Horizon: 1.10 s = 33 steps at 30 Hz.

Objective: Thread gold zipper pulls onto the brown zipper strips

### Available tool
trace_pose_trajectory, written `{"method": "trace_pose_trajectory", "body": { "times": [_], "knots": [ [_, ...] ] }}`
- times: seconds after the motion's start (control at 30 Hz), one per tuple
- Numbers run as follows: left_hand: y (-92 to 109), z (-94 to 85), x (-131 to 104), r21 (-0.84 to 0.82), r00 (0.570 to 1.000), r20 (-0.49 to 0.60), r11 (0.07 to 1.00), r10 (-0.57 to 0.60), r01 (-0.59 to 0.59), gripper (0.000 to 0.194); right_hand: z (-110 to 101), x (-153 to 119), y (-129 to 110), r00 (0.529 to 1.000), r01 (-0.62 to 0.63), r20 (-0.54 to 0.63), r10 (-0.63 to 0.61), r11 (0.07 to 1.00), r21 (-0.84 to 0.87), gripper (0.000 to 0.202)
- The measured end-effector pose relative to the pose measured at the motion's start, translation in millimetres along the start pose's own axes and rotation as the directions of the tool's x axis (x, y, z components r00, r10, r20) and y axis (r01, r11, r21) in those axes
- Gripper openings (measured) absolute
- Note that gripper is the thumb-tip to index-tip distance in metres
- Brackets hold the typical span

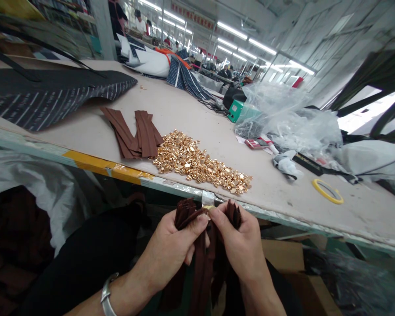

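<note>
On the table (197, 118), the pile (197, 162) lay along the near edge, touching strips (146, 131) on its left. Farther left was a sheet (69, 96). Behind and right of the pile stood 1 box (235, 110), beside plastic (292, 125); 1 tape roll (323, 196) lay before the plastic. Cloth (62, 188) was below the table's left side.

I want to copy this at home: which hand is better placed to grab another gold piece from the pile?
Probably the right hand: it's just below the near end of the gold pile. The left hand looks slightly farther off. Both hold brown fabric strips, though.
</note>
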<state>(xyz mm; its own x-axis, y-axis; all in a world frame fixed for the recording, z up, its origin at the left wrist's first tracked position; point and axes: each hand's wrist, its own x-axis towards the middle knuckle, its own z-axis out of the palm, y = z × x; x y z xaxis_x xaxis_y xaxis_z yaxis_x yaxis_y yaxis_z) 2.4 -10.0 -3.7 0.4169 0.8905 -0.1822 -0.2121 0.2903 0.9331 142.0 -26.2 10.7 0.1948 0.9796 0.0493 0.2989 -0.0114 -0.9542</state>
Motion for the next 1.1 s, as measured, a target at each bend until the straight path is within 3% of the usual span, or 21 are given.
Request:
{"method": "trace_pose_trajectory", "body": {
  "times": [0.07,0.13,0.2,0.27,0.33,0.47,0.63,0.7,0.77,0.83,0.9,1.03,1.1],
  "knots": [
    [-2.0,3.4,0.9,-0.067,0.998,-0.026,0.996,-0.065,0.064,0.031,3.8,4.1,-5.6,0.989,0.101,-0.086,-0.122,0.971,-0.216,0.028],
    [-2.3,6.5,2.5,-0.160,0.988,-0.052,0.978,-0.147,0.137,0.032,6.9,11.5,-11.0,0.946,0.175,-0.163,-0.280,0.865,-0.471,0.027],
    [-0.6,8.3,5.1,-0.227,0.978,-0.070,0.957,-0.199,0.178,0.033,8.9,20.4,-16.0,0.884,0.183,-0.212,-0.417,0.725,-0.664,0.026],
    [2.3,8.8,8.1,-0.249,0.975,-0.089,0.953,-0.202,0.175,0.033,9.8,27.7,-20.2,0.847,0.170,-0.229,-0.480,0.652,-0.739,0.025],
    [4.3,8.7,10.1,-0.241,0.976,-0.110,0.958,-0.188,0.157,0.030,9.8,30.7,-23.1,0.866,0.195,-0.220,-0.449,0.708,-0.679,0.022],
    [1.1,10.8,5.5,-0.210,0.983,-0.067,0.966,-0.170,0.152,0.022,6.6,23.0,-23.8,0.960,0.243,-0.065,-0.271,0.929,-0.280,0.014],
    [-5.9,14.1,-7.7,-0.217,0.984,0.063,0.960,-0.169,0.179,0.020,-10.1,7.5,-17.0,0.987,0.106,0.115,-0.110,0.993,0.044,0.017],
    [-5.5,12.3,-9.5,-0.242,0.982,0.047,0.951,-0.185,0.190,0.023,-20.3,5.5,-12.2,0.997,-0.001,0.082,-0.011,0.990,0.141,0.022],
    [-4.3,9.5,-8.9,-0.260,0.978,0.018,0.943,-0.209,0.206,0.023,-29.4,6.0,-7.9,0.997,-0.057,-0.042,0.064,0.986,0.155,0.028],
    [-3.7,7.3,-7.2,-0.268,0.973,0.009,0.937,-0.230,0.224,0.023,-34.5,8.3,-6.0,0.980,-0.057,-0.187,0.067,0.997,0.057,0.032],
    [-4.3,6.6,-5.6,-0.264,0.971,0.011,0.936,-0.239,0.233,0.022,-34.0,11.6,-6.8,0.968,-0.004,-0.251,-0.026,0.993,-0.115,0.030],
    [-6.3,7.2,-4.6,-0.246,0.968,0.007,0.938,-0.249,0.243,0.019,-19.2,20.7,-12.8,0.928,0.209,-0.173,-0.331,0.843,-0.495,0.025],
    [-6.0,6.9,-4.7,-0.242,0.968,-0.001,0.939,-0.252,0.244,0.018,-10.8,26.1,-15.8,0.914,0.230,-0.109,-0.391,0.720,-0.655,0.024]
  ]
}}
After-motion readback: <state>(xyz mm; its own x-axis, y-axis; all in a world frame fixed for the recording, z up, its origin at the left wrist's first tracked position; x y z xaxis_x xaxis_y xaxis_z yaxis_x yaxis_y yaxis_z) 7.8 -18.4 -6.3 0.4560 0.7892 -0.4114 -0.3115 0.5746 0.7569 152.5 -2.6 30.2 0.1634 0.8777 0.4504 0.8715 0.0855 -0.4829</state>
